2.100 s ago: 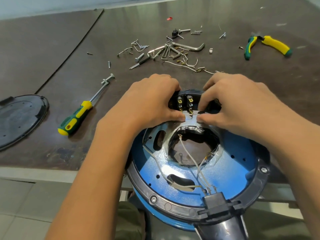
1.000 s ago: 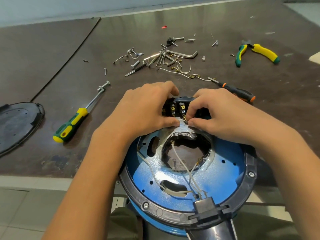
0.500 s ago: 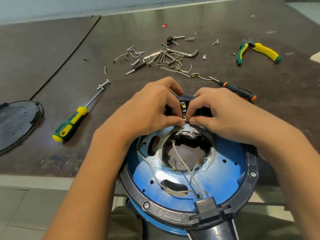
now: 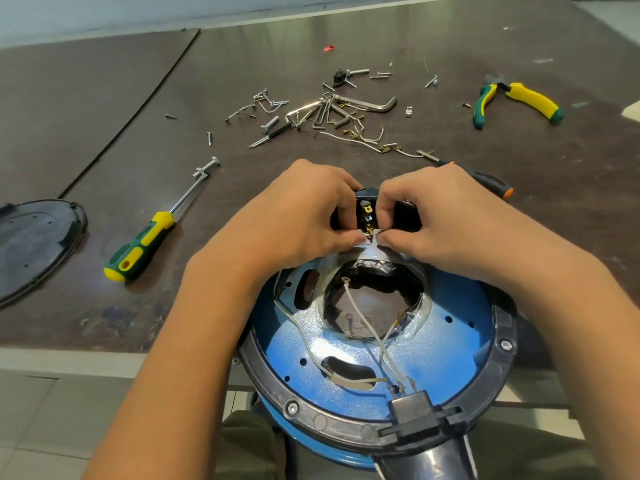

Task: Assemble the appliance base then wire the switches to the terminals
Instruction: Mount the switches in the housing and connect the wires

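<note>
The base [image 4: 450, 341] leans on the surface [image 4: 104, 98] edge, with the switch [image 4: 367, 211] at its far rim. My left hand [image 4: 294, 216] and right hand [image 4: 450, 220] both pinch the wire end [image 4: 370, 234] there, steadying it at the terminals.

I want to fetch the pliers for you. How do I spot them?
Start at the brown table, then look past the screw pile to its far right side. The pliers lie there. Only they have two spread yellow-and-green handles; the matching screwdriver has one.
</note>
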A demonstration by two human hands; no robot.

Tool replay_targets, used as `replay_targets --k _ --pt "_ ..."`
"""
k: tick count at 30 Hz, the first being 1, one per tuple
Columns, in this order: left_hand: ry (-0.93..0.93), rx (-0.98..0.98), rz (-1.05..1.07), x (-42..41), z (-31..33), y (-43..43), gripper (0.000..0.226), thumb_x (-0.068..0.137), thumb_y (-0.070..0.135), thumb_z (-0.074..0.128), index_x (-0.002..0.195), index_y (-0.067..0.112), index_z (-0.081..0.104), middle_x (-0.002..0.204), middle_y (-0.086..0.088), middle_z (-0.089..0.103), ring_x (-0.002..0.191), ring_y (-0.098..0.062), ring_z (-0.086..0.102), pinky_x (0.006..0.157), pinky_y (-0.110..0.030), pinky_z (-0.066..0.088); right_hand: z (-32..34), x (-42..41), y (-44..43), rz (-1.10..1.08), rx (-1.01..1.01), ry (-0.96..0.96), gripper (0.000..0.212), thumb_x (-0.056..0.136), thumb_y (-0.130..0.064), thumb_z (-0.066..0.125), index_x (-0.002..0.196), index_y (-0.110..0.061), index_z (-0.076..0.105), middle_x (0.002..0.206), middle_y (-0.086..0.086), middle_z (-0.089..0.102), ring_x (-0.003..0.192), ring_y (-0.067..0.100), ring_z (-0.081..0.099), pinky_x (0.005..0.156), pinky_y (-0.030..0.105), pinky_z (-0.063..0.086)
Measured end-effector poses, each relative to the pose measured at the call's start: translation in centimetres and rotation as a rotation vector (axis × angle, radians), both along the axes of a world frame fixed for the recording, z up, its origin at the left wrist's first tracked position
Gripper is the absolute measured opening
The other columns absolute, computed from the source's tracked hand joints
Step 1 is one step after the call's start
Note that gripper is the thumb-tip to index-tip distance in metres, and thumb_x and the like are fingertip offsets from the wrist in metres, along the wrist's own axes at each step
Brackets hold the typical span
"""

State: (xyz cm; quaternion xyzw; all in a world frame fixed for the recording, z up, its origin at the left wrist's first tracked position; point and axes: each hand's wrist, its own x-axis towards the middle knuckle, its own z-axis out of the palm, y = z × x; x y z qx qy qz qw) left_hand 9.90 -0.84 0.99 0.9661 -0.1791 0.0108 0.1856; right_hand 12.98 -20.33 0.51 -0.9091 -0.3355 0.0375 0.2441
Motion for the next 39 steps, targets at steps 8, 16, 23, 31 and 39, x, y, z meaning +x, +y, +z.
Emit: replay_targets --k 8,16,23,31,39 --pt "-0.001 -0.04 0.037 -0.2 0.4 -0.2 0.038 0.074 0.035 0.084 0.068 0.036 0.047 0.089 0.005 0.068 0.086 -0.016 0.065 0.075 -0.04 0.055 -0.2 0.6 0.6 -0.03 -0.08 0.01 0.072 0.077 -0.045 0.08 0.135 -0.031 0.039 0.115 0.001 0.064 0.105 0.023 0.061 0.086 0.046 0.053" --pt "-0.017 -0.064 0.011 0.0 0.1 0.2 0.038 0.073 0.033 0.085 0.067 0.033 0.047 0.081 0.01 0.059 0.086 -0.015 0.063 0.071 -0.034 0.052 0.1 0.9 0.7 0.011 -0.11 -0.049 0.055 0.078 -0.048 0.078 0.127 -0.032 0.061 0.115 -0.005 0.068 0.112 0.02 0.058 0.091 0.043 0.05" --pt "-0.035 -0.047 -0.004 0.2 -0.1 0.4 0.04 0.073 0.034 0.084 0.066 0.034 0.044 0.078 0.011 0.056 0.075 -0.009 0.056 0.063 -0.023 0.042 -0.2 1.0 0.9 0.006 -0.107 -0.085 0.051 0.079 -0.047 0.077 0.125 -0.031 0.061 0.114 -0.004 0.068 0.11 0.023 0.06 0.09 0.045 0.051" --pt "-0.039 -0.069 -0.024 0.2 0.0 0.2 0.04 0.073 0.027 0.085 0.064 0.03 0.047 0.081 0.008 0.057 0.072 -0.012 0.056 0.065 -0.03 0.045 -0.7 1.1 1.0 -0.004 -0.133 -0.166 0.046 0.081 -0.047 0.075 0.122 -0.034 0.058 0.113 -0.003 0.068 0.109 0.03 0.062 0.083 0.042 0.052" --pt "-0.035 -0.089 -0.01 0.2 -0.3 0.2 0.032 0.074 0.028 0.084 0.068 0.025 0.052 0.082 0.007 0.058 0.075 -0.013 0.057 0.066 -0.031 0.047 -0.8 1.3 1.0 0.012 -0.104 -0.178 0.054 0.076 -0.054 0.078 0.121 -0.03 0.059 0.112 -0.003 0.069 0.107 0.028 0.062 0.083 0.042 0.052"
